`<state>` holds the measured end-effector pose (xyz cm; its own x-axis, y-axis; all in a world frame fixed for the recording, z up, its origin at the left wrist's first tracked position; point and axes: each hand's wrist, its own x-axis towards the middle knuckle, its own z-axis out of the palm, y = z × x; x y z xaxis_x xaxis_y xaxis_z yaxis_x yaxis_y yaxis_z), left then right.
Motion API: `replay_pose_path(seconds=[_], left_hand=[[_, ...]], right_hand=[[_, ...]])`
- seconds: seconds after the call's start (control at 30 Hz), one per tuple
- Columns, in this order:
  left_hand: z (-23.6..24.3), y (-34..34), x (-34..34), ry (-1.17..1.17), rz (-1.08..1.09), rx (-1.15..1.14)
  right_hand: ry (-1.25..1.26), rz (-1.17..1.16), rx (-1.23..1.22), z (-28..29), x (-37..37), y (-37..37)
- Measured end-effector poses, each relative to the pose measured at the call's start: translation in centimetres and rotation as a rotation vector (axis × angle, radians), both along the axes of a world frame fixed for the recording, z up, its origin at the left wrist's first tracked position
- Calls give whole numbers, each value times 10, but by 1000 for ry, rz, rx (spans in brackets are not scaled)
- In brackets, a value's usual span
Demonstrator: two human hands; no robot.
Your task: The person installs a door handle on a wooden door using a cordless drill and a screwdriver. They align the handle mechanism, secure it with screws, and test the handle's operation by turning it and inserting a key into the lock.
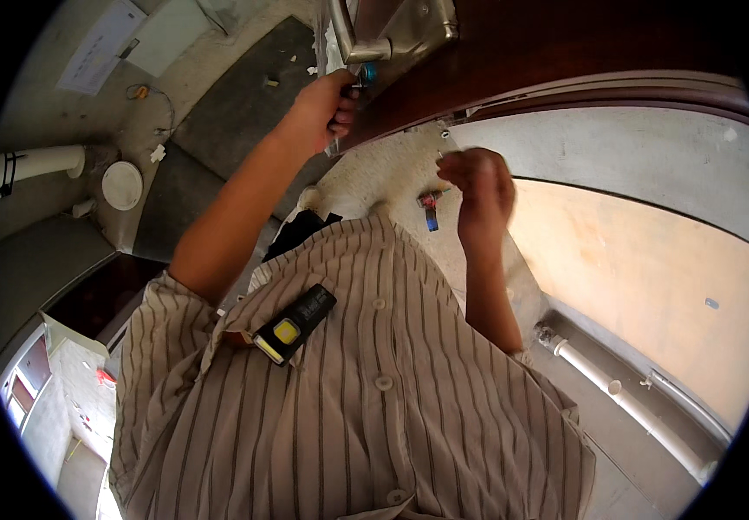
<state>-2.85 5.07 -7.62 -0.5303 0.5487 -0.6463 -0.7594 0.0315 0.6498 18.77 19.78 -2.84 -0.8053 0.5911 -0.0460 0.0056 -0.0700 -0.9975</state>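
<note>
My left hand (pixel 327 113) is closed at the edge of the dark red-brown door (pixel 556 52), just under the metal lever handle (pixel 366 48). Its fingers curl round something dark that they mostly hide. A small blue round part (pixel 368 73) shows by the fingertips, against the door edge. To the right, my right hand (pixel 483 191) is raised, slightly blurred, with thumb and fingers pinched together. A tiny pale tip pokes out of the pinch, too small to name. Below and between the hands, a red and blue cordless drill (pixel 429 208) lies on the floor.
A black work light (pixel 295 325) is clipped to my striped shirt. White pipes (pixel 617 390) run low at the right, beside a pale panel (pixel 634 251). Dark floor tiles (pixel 244 95), a white round lid (pixel 122 185) and another white pipe (pixel 41 166) are at the left.
</note>
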Motion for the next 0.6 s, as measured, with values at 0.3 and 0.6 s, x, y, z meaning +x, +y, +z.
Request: replay_pose_path(seconds=[0.3, 0.6], left_hand=[[4, 2, 1, -114, 91, 10], [-9, -25, 10, 1568, 36, -337]], right_hand=[[720, 1055, -725, 206, 37, -19], [854, 1261, -923, 207, 38, -23]])
